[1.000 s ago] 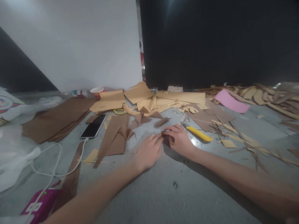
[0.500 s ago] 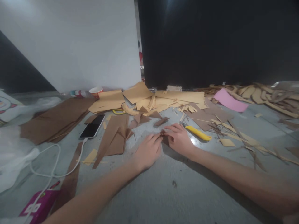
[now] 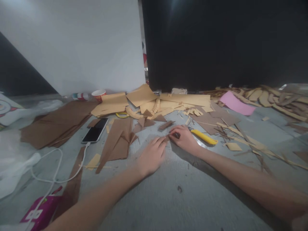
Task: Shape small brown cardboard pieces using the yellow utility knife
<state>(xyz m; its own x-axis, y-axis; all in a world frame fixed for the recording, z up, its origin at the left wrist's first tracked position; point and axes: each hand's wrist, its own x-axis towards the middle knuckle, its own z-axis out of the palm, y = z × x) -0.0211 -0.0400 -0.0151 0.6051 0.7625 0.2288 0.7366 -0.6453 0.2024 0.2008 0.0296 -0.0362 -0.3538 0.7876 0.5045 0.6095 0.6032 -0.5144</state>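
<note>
My left hand (image 3: 152,155) lies low over the grey work surface (image 3: 154,199), its fingers close together and pressed on a small brown piece (image 3: 167,137). On the other side of that piece, the thumb and forefinger of my right hand (image 3: 184,139) are curled into a pinch on it. Most of the piece is hidden by the fingers, so its shape is unclear. Just right of my right hand lies a yellow-handled cutter (image 3: 204,137). Cut brown pieces (image 3: 166,125) rest just beyond my fingertips.
Left of my hands are folded brown sheets (image 3: 117,141), a phone (image 3: 95,131) on a white cable (image 3: 61,160) and a magenta box (image 3: 43,207). Tan sheets (image 3: 185,99) and a paper cup (image 3: 98,93) stand behind. Thin scraps (image 3: 233,147) and a pink sheet (image 3: 237,103) lie right.
My right thumb and forefinger have shifted slightly and now form a rounder pinch, a little farther from my left fingers. My left hand has barely moved.
</note>
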